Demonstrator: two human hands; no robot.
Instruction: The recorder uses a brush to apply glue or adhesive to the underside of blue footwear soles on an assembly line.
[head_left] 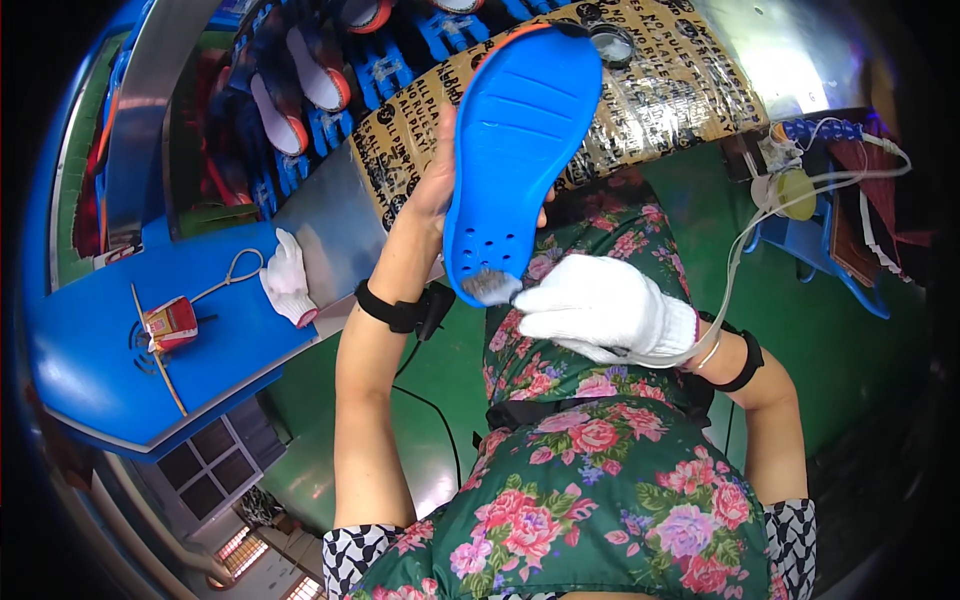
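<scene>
My bare left hand (433, 188) holds a long blue shoe sole (520, 130) from its left side, with fingertips showing past its right edge. Shallow ridges cross the broad far end of the sole, small holes dot the narrow near end, and orange shows along its far rim. My right hand (605, 308), in a white knitted glove, is closed on a small brush (490, 286). The grey-white bristles lie over the near end of the sole, just below the holes. The gloved fingers cover the brush's handle.
Beyond the sole, a printed, tape-covered surface (690, 75) carries a small round dish (612, 45). Several shoes (318, 75) stand on blue holders at far left. A white glove (288, 275) and red container (170, 323) lie on the blue table (240, 375). Pale tubing (735, 255) hangs right.
</scene>
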